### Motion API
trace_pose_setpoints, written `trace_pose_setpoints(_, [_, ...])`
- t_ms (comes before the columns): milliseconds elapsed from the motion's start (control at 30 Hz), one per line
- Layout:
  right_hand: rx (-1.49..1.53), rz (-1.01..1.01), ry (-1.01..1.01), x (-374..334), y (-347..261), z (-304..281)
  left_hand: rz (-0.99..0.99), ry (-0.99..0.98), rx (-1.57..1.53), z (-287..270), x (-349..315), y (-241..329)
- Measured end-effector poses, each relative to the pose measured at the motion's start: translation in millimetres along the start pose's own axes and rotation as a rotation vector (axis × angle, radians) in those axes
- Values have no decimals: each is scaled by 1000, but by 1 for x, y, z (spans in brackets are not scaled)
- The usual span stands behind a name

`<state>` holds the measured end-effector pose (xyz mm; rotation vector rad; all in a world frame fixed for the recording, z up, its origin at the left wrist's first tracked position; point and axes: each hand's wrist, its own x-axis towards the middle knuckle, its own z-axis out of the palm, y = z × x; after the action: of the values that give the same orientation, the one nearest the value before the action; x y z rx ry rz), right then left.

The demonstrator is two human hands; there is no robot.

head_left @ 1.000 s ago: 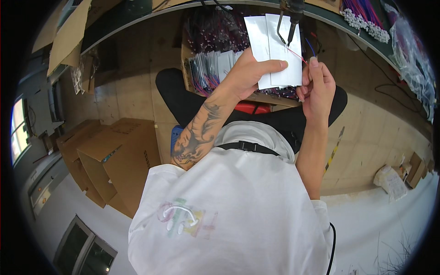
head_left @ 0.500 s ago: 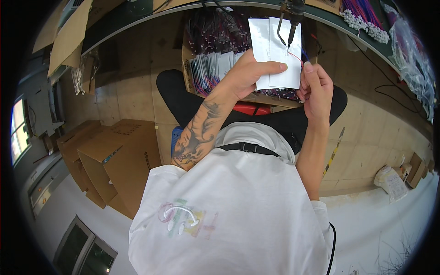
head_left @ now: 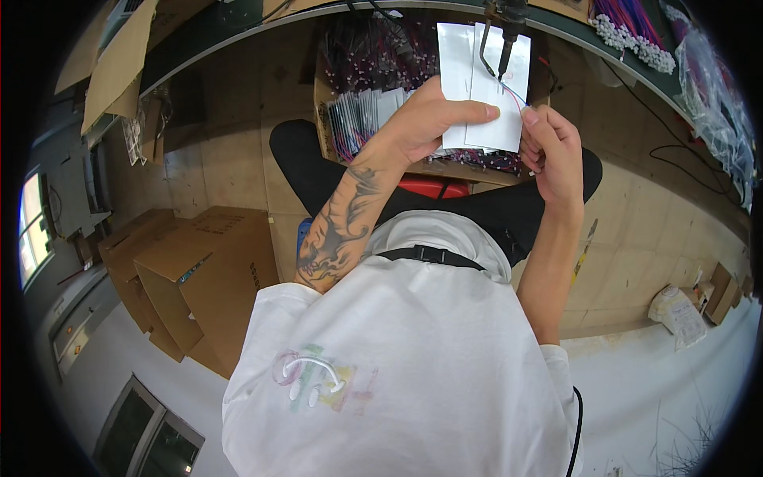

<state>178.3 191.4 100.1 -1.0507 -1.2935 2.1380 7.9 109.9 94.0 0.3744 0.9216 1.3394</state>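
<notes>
In the head view, the person's left hand (head_left: 429,123) was grasping a pair of flat, white, rectangular pieces with smooth faces (head_left: 480,91), its thumb pressed across the top and its fingers hidden beneath. The pieces lay at two o'clock from that hand, overlapping, with their long sides running roughly toward twelve.

The right hand (head_left: 556,151) was pinching two thin wires, one red and one blue (head_left: 517,96), between thumb and forefinger, its other fingers curled in. From this hand the white pieces lay at ten o'clock, just beside its fingertips. The wires' inner ends reached over the pieces to a dark, pointed metal tool with a thin bent tube (head_left: 505,52), which came down from one o'clock; whether its tip touched the wires could not be told.

At nine o'clock from the left hand, a row of similar slim white pieces (head_left: 358,121) stood packed in an open brown cardboard box (head_left: 469,172). A dark green tabletop with a pale edge (head_left: 191,40) curved overhead from ten to two o'clock, bearing purple, red and blue wires with white ends (head_left: 636,48) at two.
</notes>
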Motion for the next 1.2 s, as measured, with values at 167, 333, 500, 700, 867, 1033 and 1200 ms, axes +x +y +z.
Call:
trace_pose_setpoints(167, [24,-1,-4,-1,-3,0,13,-12,18,0,-1,2])
trace_pose_setpoints(333, [16,42,3,-1,-3,3,7,-8,14,-1,-1,0])
trace_pose_setpoints(500, [53,15,4,0,-4,2,0,-18,18,-1,-1,1])
trace_pose_setpoints(700, [77,48,15,-3,5,1,-13,-4,22,-4,-1,-5])
trace_pose_setpoints(867, [63,68,20,-4,11,0,-20,22,40,-4,-3,-8])
trace_pose_setpoints(1033, [90,81,33,-8,32,1,-62,54,0,-15,-7,-22])
trace_pose_setpoints(1200, [5,70,53,-18,66,-4,-116,173,-61,-25,-16,-43])
